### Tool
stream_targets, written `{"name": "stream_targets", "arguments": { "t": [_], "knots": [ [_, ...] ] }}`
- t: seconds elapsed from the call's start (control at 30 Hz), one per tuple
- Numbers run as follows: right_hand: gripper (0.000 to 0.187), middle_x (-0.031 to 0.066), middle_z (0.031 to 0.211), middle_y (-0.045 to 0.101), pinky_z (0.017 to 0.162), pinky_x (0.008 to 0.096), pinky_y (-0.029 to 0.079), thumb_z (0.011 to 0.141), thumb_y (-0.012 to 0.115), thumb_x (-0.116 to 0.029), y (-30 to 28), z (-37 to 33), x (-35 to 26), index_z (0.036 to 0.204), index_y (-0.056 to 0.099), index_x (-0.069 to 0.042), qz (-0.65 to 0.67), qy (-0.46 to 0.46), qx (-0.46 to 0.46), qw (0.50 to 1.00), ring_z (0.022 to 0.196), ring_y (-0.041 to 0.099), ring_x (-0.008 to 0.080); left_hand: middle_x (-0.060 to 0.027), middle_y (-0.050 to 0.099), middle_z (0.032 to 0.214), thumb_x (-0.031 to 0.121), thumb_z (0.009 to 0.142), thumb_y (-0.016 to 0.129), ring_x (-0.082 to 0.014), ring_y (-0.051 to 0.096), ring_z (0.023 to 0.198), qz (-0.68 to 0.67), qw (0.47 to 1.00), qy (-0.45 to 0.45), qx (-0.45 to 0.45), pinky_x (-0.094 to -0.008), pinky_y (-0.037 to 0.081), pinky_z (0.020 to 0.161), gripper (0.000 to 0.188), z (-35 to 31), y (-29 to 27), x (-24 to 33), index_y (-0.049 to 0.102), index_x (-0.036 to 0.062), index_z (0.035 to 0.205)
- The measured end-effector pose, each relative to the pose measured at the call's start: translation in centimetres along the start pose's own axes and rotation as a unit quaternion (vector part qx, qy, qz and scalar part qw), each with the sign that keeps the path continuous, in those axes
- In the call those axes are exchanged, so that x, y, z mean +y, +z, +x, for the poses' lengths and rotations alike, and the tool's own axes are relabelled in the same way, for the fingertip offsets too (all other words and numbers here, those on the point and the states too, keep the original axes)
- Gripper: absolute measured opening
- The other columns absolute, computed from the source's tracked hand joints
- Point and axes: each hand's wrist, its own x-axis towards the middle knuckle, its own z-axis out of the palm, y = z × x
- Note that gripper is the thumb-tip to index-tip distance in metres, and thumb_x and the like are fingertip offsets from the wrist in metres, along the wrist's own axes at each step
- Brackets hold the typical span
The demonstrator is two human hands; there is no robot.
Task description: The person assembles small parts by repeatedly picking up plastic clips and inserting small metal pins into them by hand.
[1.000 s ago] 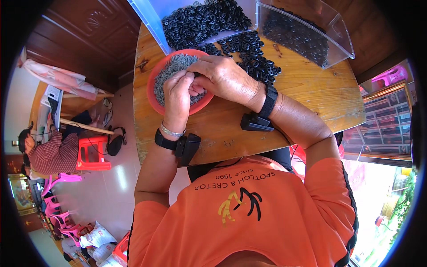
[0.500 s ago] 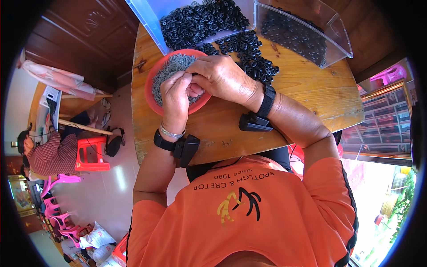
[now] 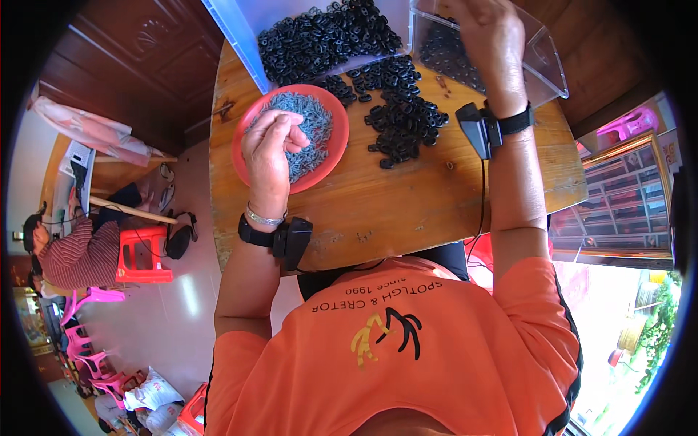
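Note:
My left hand (image 3: 270, 145) hovers over the left part of a coral-red bowl (image 3: 336, 161), its fingers curled in and the thumb pressed against them. Whatever may be between those fingers is too small to make out. Many small grey screw-like pieces (image 3: 311, 120) fill the bowl. At the upper right, my right hand (image 3: 496, 35) reaches over a clear plastic bin (image 3: 542, 80) holding small black oval pieces (image 3: 445, 54). Its fingertips are smeared near the picture's top edge, so their grip is unclear. Black wrist straps with small boxes sit on both wrists.
Loose black oval pieces (image 3: 403, 120) lie heaped on the wooden table (image 3: 349, 211), spilling from a larger tipped translucent box (image 3: 240, 43). Another person (image 3: 87, 251) sits at far left near a red stool (image 3: 145, 254). Framed panels (image 3: 625, 200) lean at the right.
My right hand has left my left hand and moved up and right to the clear bin. My left hand has shifted slightly left and stays over the bowl.

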Motion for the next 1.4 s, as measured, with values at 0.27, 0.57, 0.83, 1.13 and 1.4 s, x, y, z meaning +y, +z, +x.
{"name": "stream_targets", "arguments": {
  "t": [0.27, 0.57, 0.83, 1.13, 1.4],
  "knots": [
    [0.026, 0.0116, 0.087, 0.066, 0.072, 0.0343, 0.050, 0.076, 0.071, -0.025, 9.0, -7.3, -5.1, 0.092, 0.068, -0.005, 0.237, -0.062, -0.367, 0.897, 0.079, 0.063, 0.0279, -0.0043, 0.061, 0.066, 0.019, 0.091, 0.049, -0.0109, 0.058, 0.059, -0.014, 0.998, 0.023, 0.058, -0.0202, 0.042, 0.055, 0.023, 0.6, -1.3, 0.8, 0.062, 0.0006, 0.085],
    [0.009, 0.0091, 0.080, 0.061, 0.071, 0.0377, 0.049, 0.076, 0.062, -0.016, 11.8, -10.8, -8.7, 0.075, 0.062, -0.007, 0.187, -0.172, -0.329, 0.909, 0.081, 0.060, 0.0281, -0.0041, 0.061, 0.067, 0.018, 0.090, 0.049, -0.0115, 0.058, 0.059, -0.036, 0.997, 0.028, 0.063, -0.0210, 0.043, 0.056, 0.022, 0.7, -1.4, 1.1, 0.063, 0.0009, 0.085],
    [0.009, 0.0100, 0.080, 0.062, 0.071, 0.0375, 0.050, 0.078, 0.062, -0.015, 11.7, -10.8, -8.9, 0.078, 0.061, -0.006, 0.215, -0.118, -0.299, 0.922, 0.080, 0.061, 0.0275, -0.0036, 0.060, 0.067, 0.019, 0.090, 0.050, -0.0109, 0.058, 0.059, -0.032, 0.998, 0.013, 0.060, -0.0204, 0.043, 0.055, 0.023, 0.6, -1.3, 0.8, 0.063, 0.0016, 0.085],
    [0.011, 0.0012, 0.084, 0.064, 0.074, 0.0235, 0.047, 0.088, 0.060, -0.010, 12.2, -9.6, -7.2, 0.093, 0.062, -0.001, 0.519, 0.177, -0.370, 0.750, 0.079, 0.057, 0.0076, -0.0024, 0.059, 0.069, 0.021, 0.088, 0.052, -0.0105, 0.057, 0.061, 0.003, 0.999, -0.018, 0.037, -0.0202, 0.042, 0.055, 0.021, 0.7, -1.0, 0.6, 0.063, 0.0031, 0.085],
    [0.015, 0.0005, 0.085, 0.063, 0.074, 0.0221, 0.047, 0.090, 0.060, -0.014, 12.2, -9.8, -7.5, 0.096, 0.062, 0.000, 0.574, 0.233, -0.368, 0.694, 0.079, 0.055, 0.0061, -0.0024, 0.060, 0.074, 0.021, 0.090, 0.049, -0.0099, 0.058, 0.067, 0.080, 0.996, -0.042, -0.020, -0.0207, 0.043, 0.059, 0.022, 0.9, -1.0, -0.2, 0.061, 0.0034, 0.092]
  ]
}}
